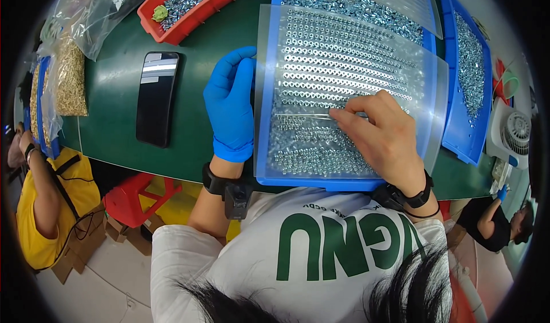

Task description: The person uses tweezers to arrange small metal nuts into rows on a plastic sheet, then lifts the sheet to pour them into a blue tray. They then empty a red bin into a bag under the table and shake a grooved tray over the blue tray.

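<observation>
A clear plastic sheet [421,117] with long rows of small shiny metal nut-like parts [321,59] lies over a blue tray [321,182]. Toward its near side the parts lie in looser clusters. Thin silver tweezers [312,115] point left across the lower rows, pinched between thumb and fingers of my bare right hand [385,137]. My left hand [230,102], in a blue glove, is at the sheet's left edge. Its thumb and fingers are closed against that edge, and the fingertips are partly hidden.
A red bin [166,35] of metal parts and a black phone [156,99] are on the green table [109,145] to the left. Another blue tray [458,131], a small white fan [510,134] and a bag of brass-coloured parts [70,79] flank the work. People sit at both sides.
</observation>
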Available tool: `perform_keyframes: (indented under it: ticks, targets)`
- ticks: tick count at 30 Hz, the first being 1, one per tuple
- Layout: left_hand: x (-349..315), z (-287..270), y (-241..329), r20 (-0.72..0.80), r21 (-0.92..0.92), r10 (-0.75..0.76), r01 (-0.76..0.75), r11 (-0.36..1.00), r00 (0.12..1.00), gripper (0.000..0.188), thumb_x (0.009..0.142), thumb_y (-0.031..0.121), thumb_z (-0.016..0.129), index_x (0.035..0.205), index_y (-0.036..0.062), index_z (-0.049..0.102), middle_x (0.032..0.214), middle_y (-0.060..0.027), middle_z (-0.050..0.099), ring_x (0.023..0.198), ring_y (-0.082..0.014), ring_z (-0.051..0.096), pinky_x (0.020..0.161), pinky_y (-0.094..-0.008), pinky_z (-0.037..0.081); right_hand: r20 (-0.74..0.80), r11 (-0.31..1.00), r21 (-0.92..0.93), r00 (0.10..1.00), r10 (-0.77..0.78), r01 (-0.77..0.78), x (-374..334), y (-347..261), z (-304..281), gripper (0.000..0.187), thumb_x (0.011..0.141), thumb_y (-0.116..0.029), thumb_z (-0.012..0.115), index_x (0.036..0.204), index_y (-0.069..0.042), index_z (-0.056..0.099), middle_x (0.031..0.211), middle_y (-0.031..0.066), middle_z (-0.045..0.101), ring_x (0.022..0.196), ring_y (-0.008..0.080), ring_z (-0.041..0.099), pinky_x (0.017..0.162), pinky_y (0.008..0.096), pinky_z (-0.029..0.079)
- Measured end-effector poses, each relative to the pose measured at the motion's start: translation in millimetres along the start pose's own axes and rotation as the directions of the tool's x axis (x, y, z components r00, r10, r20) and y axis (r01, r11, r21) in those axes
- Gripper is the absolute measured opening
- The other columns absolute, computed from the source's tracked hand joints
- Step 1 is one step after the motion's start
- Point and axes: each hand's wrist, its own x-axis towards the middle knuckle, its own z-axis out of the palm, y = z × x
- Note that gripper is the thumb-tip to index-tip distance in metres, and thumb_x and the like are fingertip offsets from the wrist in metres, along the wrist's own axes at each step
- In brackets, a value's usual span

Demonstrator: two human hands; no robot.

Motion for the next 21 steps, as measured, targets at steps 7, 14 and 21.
perform_keyframes:
  ticks: [7,14,21]
  targets:
    - [0.3,1.4,-1.3,0.002,0.016,0.02,-0.02,1.0,1.0,0.019,0.089,0.009,0.051,0.103,-0.0011,0.059,0.092,-0.0028,0.06,0.081,-0.0071,0.053,0.071,-0.0212,0.043,0.018,1.0,-0.015,1.0,-0.02,0.02,-1.3,-0.4,-3.3,0.031,0.058,0.002,0.067,0.085,-0.012,0.067,0.078,-0.0013,0.056,0.063,0.0153,0.048,0.049,0.0265,0.039]
    - [0.7,1.1,-3.2,0.019,0.087,0.042,-0.043,0.995,0.999,0.021,0.089,0.01,0.05,0.104,-0.0017,0.059,0.092,-0.0034,0.061,0.081,-0.0077,0.053,0.071,-0.0213,0.043,-0.08,0.997,0.01,0.994,0.078,-0.078,-13.0,16.3,-29.5,0.028,0.064,0.004,0.066,0.089,-0.008,0.066,0.081,0.0041,0.056,0.068,0.0177,0.05,0.053,0.0255,0.04]
    - [0.0,2.1,-1.5,0.014,0.125,0.05,-0.052,0.991,0.999,0.023,0.09,0.011,0.048,0.107,-0.002,0.058,0.096,-0.005,0.061,0.083,-0.0083,0.054,0.073,-0.0218,0.044,-0.223,0.813,0.311,0.794,0.565,-0.492,-92.0,85.0,-63.8,0.018,0.079,0.003,0.058,0.096,0.0,0.061,0.096,0.0048,0.054,0.086,0.0127,0.051,0.076,0.0229,0.039]
